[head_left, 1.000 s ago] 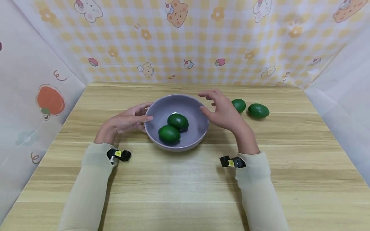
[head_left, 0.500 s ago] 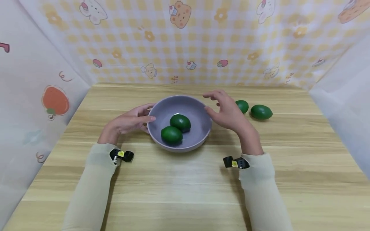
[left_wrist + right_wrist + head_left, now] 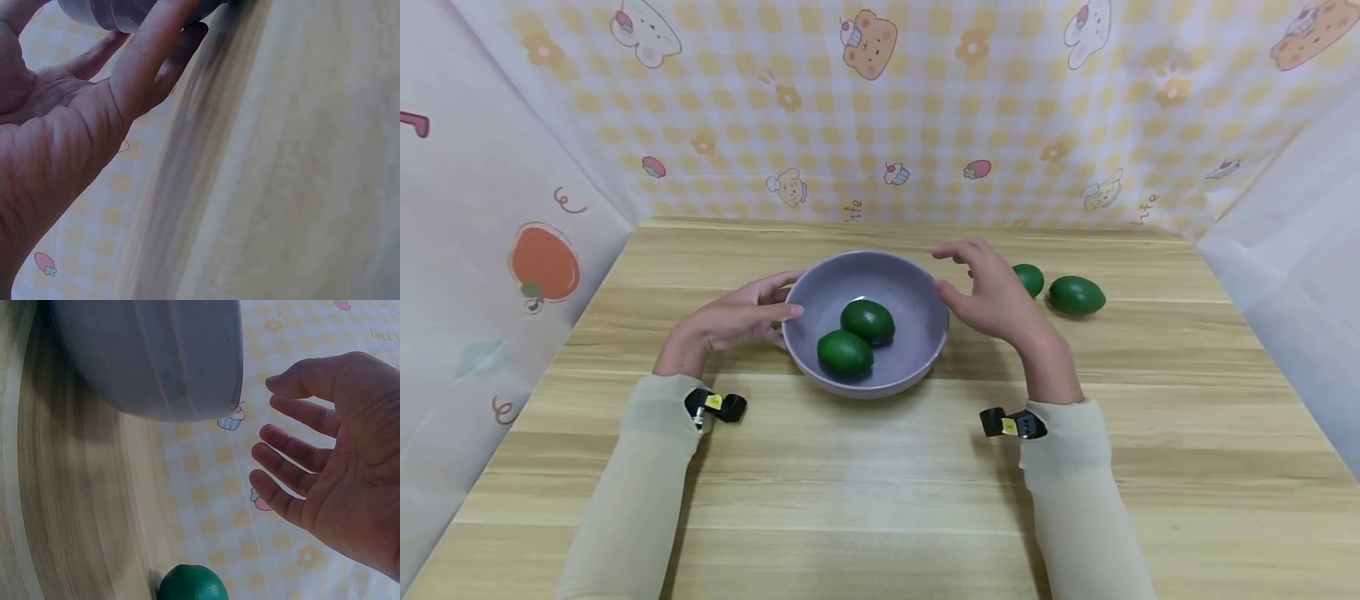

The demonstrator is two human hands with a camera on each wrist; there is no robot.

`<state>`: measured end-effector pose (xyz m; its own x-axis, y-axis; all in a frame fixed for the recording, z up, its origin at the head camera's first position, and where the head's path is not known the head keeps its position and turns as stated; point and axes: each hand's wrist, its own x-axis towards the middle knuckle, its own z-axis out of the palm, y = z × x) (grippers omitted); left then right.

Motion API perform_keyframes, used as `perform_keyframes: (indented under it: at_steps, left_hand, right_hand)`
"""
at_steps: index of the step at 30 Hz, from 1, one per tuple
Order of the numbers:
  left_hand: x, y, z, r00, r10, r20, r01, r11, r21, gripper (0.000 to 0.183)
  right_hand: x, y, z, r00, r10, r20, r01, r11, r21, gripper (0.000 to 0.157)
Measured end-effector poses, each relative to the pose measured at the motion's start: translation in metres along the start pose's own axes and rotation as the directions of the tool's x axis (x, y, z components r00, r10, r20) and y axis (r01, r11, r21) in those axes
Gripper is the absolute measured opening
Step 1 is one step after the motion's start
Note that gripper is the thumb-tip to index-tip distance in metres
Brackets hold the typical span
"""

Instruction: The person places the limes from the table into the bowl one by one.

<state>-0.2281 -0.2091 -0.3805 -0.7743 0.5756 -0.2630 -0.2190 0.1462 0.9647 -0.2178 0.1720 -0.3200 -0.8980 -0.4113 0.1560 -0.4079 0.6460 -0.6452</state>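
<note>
A grey-purple bowl [image 3: 910,333] with two dark green limes [image 3: 867,322] lying inside it is at the middle of the wooden table. My left hand [image 3: 737,315] grips its left side, thumb over the rim and fingers against the outer wall. In the left wrist view, fingers of the left hand [image 3: 81,112] reach up to the underside of the bowl [image 3: 119,14]. Beside the right rim hovers my right hand [image 3: 992,292], its fingers loosely bent with nothing between them. The right wrist view shows a gap between the right hand [image 3: 331,450] and the bowl [image 3: 156,356].
Two more limes lie on the table [image 3: 865,483] to the right, one lime [image 3: 1028,280] partly behind the right hand and another lime [image 3: 1077,296] farther right. A yellow checked cloth [image 3: 925,108] with cartoon prints hangs along the back edge. White patterned cloth [image 3: 467,275] stands at the left.
The head view has shifted slightly, so everything appears a little farther right. Both hands, the bowl and the limes otherwise keep their places.
</note>
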Motion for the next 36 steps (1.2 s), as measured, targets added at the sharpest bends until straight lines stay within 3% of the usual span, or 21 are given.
perform_keyframes:
  at_steps: [11,36]
  left_hand:
    - [0.002,0.0,0.0,1.0,0.003,-0.006,-0.003,1.0,-0.002,0.073]
    - [-0.001,-0.003,-0.001,1.0,0.01,-0.008,-0.01,1.0,-0.012,0.071]
  right_hand:
    - [0.0,0.005,-0.005,0.999,0.04,0.003,-0.04,0.999,-0.012,0.046]
    - [0.0,0.027,-0.01,0.988,0.133,-0.074,-0.138,0.989,-0.058,0.051]
